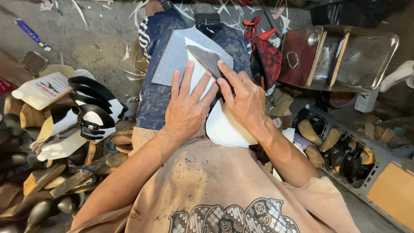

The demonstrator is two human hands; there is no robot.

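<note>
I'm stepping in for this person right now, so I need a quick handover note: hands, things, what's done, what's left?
Left hand: flat, pressing the white sheet piece onto the grey board on the lap.
Right hand: grip on a knife, its blade lying on the sheet's upper end.
Done: cannot tell how far the blade has worked.
Left: the blade work at that upper end.

Board (170, 58) lies on the person's lap. Sheet (228, 127) lies on the board, running back toward the body. Left hand (185, 108) flat on the sheet, right hand (243, 97) just right of it, knife blade (206, 58) under its fingers. Shoe parts pile (86, 114) on floor left; metal box (340, 58) right, crate (379, 166) nearer, right.
</note>
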